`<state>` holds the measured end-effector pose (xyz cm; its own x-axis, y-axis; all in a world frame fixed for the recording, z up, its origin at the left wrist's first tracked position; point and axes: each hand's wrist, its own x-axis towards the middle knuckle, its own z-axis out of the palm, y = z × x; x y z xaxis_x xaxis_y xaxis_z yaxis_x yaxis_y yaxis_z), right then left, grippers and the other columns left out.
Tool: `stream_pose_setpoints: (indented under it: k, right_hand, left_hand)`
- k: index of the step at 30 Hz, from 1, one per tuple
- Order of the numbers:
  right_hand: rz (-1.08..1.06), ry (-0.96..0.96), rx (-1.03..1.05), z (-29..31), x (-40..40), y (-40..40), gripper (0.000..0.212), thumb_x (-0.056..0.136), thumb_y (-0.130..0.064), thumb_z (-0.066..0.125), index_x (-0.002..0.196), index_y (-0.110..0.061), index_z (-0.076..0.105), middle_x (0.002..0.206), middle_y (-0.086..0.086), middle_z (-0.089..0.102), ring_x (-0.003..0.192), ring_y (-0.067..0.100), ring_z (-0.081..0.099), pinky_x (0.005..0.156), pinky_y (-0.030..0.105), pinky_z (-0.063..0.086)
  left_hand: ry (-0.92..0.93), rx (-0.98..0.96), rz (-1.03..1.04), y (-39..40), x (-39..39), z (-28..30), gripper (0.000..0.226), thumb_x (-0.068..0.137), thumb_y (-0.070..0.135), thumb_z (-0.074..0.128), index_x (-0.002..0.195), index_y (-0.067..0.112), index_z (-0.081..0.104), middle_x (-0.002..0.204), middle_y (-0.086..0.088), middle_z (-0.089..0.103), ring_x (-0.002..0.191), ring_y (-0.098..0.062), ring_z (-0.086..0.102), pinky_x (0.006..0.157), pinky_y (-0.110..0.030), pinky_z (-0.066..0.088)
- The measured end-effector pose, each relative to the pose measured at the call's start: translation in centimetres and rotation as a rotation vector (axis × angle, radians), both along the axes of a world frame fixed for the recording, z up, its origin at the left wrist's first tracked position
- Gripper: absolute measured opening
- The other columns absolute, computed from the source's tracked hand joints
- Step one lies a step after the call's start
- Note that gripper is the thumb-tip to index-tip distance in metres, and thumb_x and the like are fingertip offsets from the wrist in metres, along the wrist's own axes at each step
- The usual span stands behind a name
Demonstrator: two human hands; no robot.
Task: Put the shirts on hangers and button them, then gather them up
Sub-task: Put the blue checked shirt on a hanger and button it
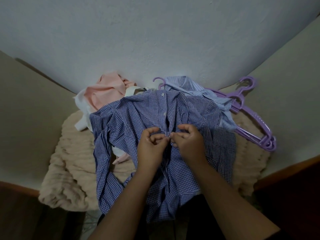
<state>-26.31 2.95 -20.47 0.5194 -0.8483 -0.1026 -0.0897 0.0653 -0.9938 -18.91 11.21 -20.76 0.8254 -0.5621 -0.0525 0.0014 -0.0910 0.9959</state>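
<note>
Left hand and right hand both pinch the checked shirt placket at a button

A beige ruffled blanket carries the load — checked shirt, pink shirt, purple hangers.

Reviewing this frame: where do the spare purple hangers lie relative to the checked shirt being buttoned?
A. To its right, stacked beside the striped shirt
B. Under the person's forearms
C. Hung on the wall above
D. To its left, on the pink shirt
A: the purple hangers lie in a stack right of the checked shirt, next to the striped shirt, while the left hand and right hand pinch the checked shirt's front.
</note>
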Motion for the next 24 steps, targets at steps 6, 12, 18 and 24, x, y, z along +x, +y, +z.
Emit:
stream_pose_setpoints:
  k: [6,12,18,24]
  right_hand:
    - [-0.011,0.007,0.003,0.37,0.03,0.25,0.032,0.081,-0.014,0.073,0.107,-0.012,0.053,0.086,0.001,0.069,0.073,0.009,0.066,0.057,0.014,0.051]
    - [-0.040,0.033,0.002,-0.03,0.10,0.22,0.029,0.082,-0.011,0.071,0.105,-0.012,0.054,0.091,0.009,0.070,0.079,0.019,0.069,0.074,0.036,0.058]
    - [-0.029,0.014,-0.001,0.27,-0.02,0.54,0.032,0.080,-0.017,0.074,0.104,-0.013,0.054,0.095,0.009,0.070,0.081,0.018,0.069,0.076,0.034,0.058]
    - [-0.011,0.026,-0.023,0.46,0.13,0.55,0.031,0.081,-0.013,0.072,0.106,-0.011,0.053,0.090,0.006,0.070,0.073,0.011,0.067,0.060,0.014,0.052]
  left_hand:
    - [-0.197,0.061,-0.012,0.28,-0.60,0.34,0.036,0.084,0.013,0.071,0.106,0.029,0.047,0.078,0.008,0.070,0.067,0.001,0.064,0.060,-0.012,0.049]
    - [-0.178,0.055,-0.010,0.53,-0.60,0.05,0.036,0.088,0.007,0.063,0.112,0.028,0.046,0.084,0.011,0.069,0.065,0.005,0.061,0.060,-0.010,0.045]
    - [-0.156,-0.009,0.001,0.58,-0.54,0.01,0.040,0.085,0.003,0.068,0.100,0.033,0.045,0.084,0.004,0.070,0.065,0.000,0.062,0.063,-0.013,0.048]
    - [-0.172,-0.023,-0.009,0.22,-0.30,-0.15,0.040,0.083,0.006,0.071,0.099,0.033,0.045,0.079,0.005,0.069,0.067,-0.002,0.062,0.064,-0.013,0.049]
